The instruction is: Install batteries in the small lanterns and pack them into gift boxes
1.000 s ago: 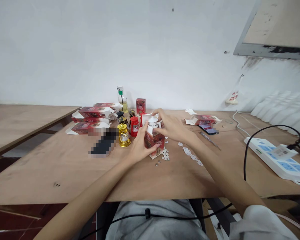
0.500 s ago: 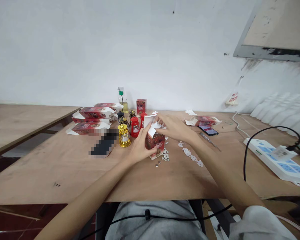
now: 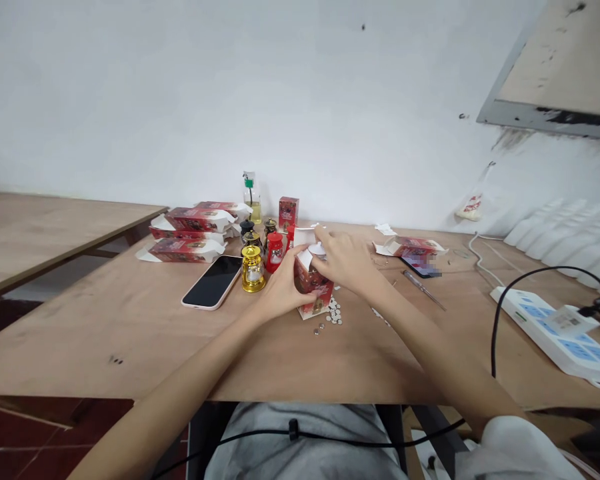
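Observation:
My left hand point(image 3: 283, 288) wraps round a red printed carton point(image 3: 314, 285), which stands upright on the table with its white top flaps raised. Over its opening, my right hand point(image 3: 347, 261) has its fingers bent down at a white domed piece point(image 3: 319, 250) that looks like the top of a white lantern. Most of that piece is hidden by the carton and my fingers. Left of the carton stand a gold lantern point(image 3: 253, 272), a red lantern point(image 3: 275, 253) and several darker ones. Small round button cells point(image 3: 334, 313) lie by the carton's base.
Opened red cartons point(image 3: 187, 250) are piled at the left, near a phone point(image 3: 213, 283). A pump bottle point(image 3: 253, 200) and a closed carton point(image 3: 289, 213) stand by the wall. To the right lie a screwdriver point(image 3: 424, 289), another phone point(image 3: 420, 267) and a power strip point(image 3: 555, 333) with a black cable.
My right hand has come lower over the carton's opening, and less of the white domed piece shows. The left hand keeps its hold. The view has shifted slightly.

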Demonstrator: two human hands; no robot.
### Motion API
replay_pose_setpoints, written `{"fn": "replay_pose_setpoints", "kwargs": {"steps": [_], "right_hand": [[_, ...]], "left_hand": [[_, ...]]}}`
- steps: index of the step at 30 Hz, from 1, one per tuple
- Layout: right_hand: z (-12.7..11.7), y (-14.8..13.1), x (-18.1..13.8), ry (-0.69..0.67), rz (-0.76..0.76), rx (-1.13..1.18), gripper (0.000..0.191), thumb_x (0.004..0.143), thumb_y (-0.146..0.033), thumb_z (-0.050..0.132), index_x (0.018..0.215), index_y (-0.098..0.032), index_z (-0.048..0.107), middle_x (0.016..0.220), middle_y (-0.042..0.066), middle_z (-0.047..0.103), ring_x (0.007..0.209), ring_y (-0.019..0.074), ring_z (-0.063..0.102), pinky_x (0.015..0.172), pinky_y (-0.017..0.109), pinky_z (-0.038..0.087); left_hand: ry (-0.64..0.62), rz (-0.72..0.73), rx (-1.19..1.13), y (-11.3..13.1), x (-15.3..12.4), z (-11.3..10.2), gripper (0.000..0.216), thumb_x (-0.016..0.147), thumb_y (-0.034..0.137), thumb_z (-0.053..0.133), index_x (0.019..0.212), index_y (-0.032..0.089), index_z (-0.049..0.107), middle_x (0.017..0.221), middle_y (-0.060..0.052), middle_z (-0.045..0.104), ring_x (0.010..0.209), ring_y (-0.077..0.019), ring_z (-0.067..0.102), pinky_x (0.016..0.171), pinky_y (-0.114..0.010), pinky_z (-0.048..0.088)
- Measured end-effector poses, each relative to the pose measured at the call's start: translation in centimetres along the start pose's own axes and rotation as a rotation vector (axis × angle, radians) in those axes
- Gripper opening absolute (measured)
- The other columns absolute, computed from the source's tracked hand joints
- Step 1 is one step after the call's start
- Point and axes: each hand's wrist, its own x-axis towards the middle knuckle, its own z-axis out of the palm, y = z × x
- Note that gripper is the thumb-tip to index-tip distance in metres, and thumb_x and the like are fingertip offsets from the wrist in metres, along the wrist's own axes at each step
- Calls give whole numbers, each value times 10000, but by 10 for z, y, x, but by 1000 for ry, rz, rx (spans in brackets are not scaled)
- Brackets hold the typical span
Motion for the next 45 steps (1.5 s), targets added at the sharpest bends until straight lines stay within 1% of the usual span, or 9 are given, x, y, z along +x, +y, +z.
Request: {"fn": "replay_pose_setpoints", "kwargs": {"steps": [2, 6, 9, 14, 17, 27, 35, 39, 45], "right_hand": [[0, -4, 2, 6, 10, -17, 312, 871, -308, 455, 1147, -178, 520, 923, 148, 668, 796, 302, 619, 610, 314, 364], [-1, -9, 3, -8, 6, -20, 292, 915, -307, 397, 1144, -196, 542, 956, 143, 667, 789, 292, 616, 613, 319, 372], [-2, -6, 3, -48, -35, 13, 283, 915, -276, 390, 1129, -204, 561, 987, 137, 647, 821, 294, 605, 644, 332, 388], [0, 5, 4, -40, -188, 114, 212, 872, -199, 417, 1004, -182, 582, 1074, 135, 571, 887, 268, 554, 736, 354, 416], [4, 7, 7, -17, -261, 165, 183, 860, -176, 424, 962, -176, 577, 1023, 112, 600, 927, 277, 514, 801, 377, 410], [10, 5, 9, -40, -158, 244, 197, 874, -155, 396, 976, -161, 565, 1012, 129, 620, 944, 281, 542, 786, 374, 409], [12, 12, 13, 75, -184, 462, 155, 875, -217, 468, 958, -192, 596, 975, 71, 609, 935, 237, 540, 829, 348, 401], [13, 12, 11, 116, -173, 360, 136, 867, -233, 483, 923, -200, 602, 907, 71, 593, 884, 245, 521, 767, 340, 393], [10, 11, 16, 208, -178, 418, 118, 893, -210, 420, 882, -185, 535, 938, 87, 586, 908, 235, 519, 791, 336, 394]], "left_hand": [[-13, 20, 11, 0, 1, -1, 937, 624, 226, 747, 1423, 261, 257, 1230, -94, 523, 816, -202, 624, 834, -424, 530], [27, 64, 24, 0, 1, -1, 997, 609, 232, 762, 1450, 257, 227, 1295, -111, 486, 1092, -300, 569, 937, -451, 491], [40, 45, 27, 1, 0, 1, 995, 607, 277, 780, 1438, 236, 235, 1336, -127, 455, 1177, -330, 526, 967, -471, 474], [29, -12, 64, 4, -1, 2, 967, 581, 344, 800, 1387, 219, 280, 1302, -141, 476, 1093, -346, 579, 877, -489, 512], [24, -47, 81, 5, -2, 2, 955, 579, 358, 795, 1373, 215, 284, 1269, -135, 498, 1036, -338, 606, 845, -491, 520], [33, -28, 50, 4, -4, 4, 1023, 604, 290, 776, 1448, 213, 203, 1218, -124, 544, 1093, -345, 585, 873, -471, 517], [51, 41, 36, 1, -3, 3, 1057, 625, 281, 765, 1476, 223, 142, 1467, -136, 357, 1325, -339, 409, 1091, -467, 366], [37, 58, 11, 0, -3, 4, 1021, 633, 279, 757, 1467, 215, 171, 1467, -138, 369, 1304, -333, 432, 1065, -454, 392], [39, -7, -13, -2, -2, 5, 949, 611, 299, 773, 1398, 197, 253, 1350, -135, 467, 1206, -322, 508, 1001, -455, 430]]}}
